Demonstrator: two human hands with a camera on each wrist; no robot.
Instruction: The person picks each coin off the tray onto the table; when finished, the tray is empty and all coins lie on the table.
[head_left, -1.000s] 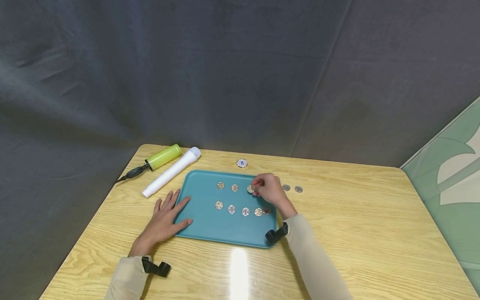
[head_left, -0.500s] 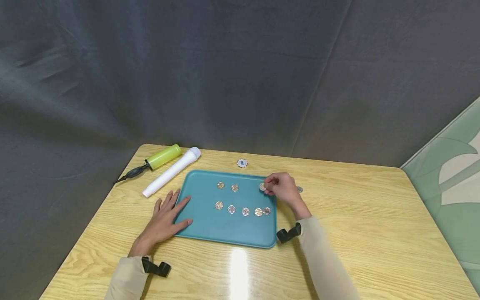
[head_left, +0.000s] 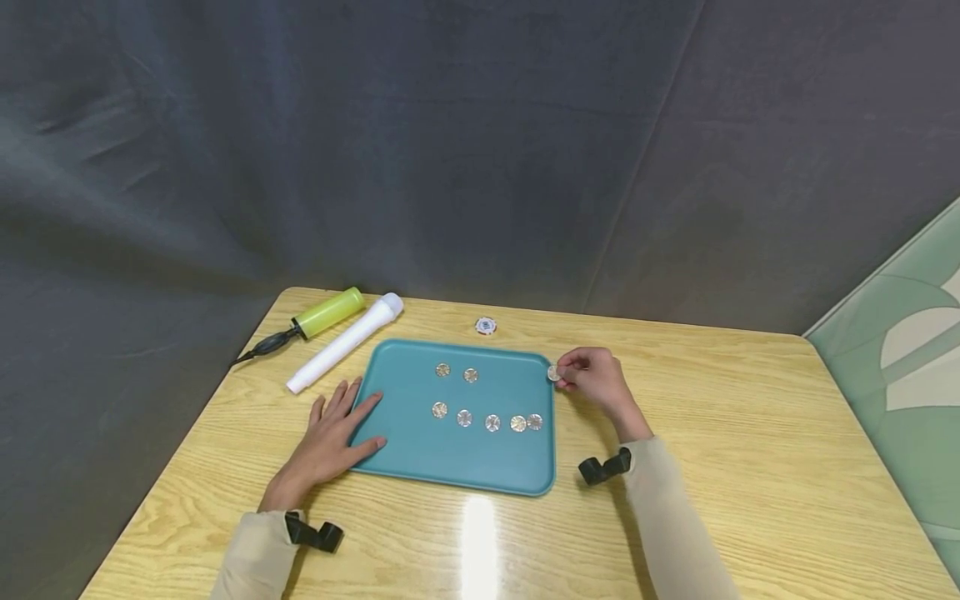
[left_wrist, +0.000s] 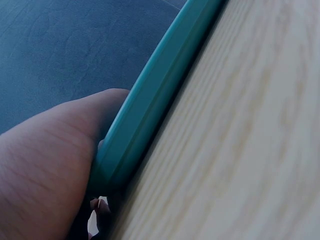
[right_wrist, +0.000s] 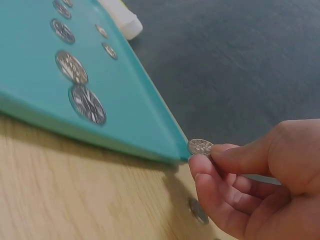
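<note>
My right hand (head_left: 596,379) pinches a silvery coin (right_wrist: 200,147) between thumb and fingertips. In the head view this coin overlaps the right rim of a teal tray (head_left: 420,454), near its far corner. Spread across the tray's left edge is my left hand (head_left: 324,443), fingers straight and holding nothing. Its thumb (left_wrist: 65,125) reaches over the rim in the left wrist view. Two gold-toned coins (head_left: 470,375) lie in the tray's far row, and several gold and silver coins (head_left: 492,423) form the nearer row. Below my right fingers, another coin (right_wrist: 198,211) lies on the table.
A white microphone-shaped stick (head_left: 341,346) and a yellow-green hand pump (head_left: 326,313) with a black end lie left of the tray. Beyond its far edge is a poker chip (head_left: 486,326). A dark curtain (head_left: 480,167) hangs behind the wooden table (head_left: 735,433).
My right hand has moved right with the pinched coin, from above the tray to its right rim. It now covers the loose coins on the table in the head view. My left hand stays put.
</note>
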